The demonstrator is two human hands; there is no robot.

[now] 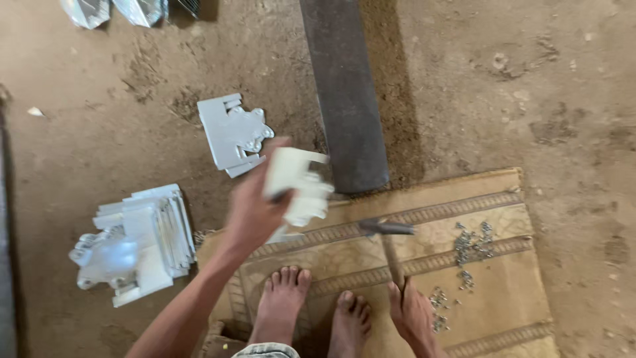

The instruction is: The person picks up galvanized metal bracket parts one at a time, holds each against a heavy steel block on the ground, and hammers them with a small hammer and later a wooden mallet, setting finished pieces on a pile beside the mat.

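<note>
Two bare feet [308, 308] rest on a patterned mat [503, 311]. Beside them the right hand [414, 315] grips a hammer [387, 232] by its handle. The left hand [255, 212] clasps a blurred white metal piece [298, 185] just beside a dark steel bar [344, 93]. Small rivets [472, 244] lie scattered on the mat; white stacks [142, 242] sit on the dirt.

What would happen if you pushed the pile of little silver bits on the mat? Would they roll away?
The small metal pieces would probably scatter rather than move together, since they lie loose in separate clusters. They look tiny, so each is likely light. The woven mat under them looks rough, so they may snag instead of sliding far.
</note>
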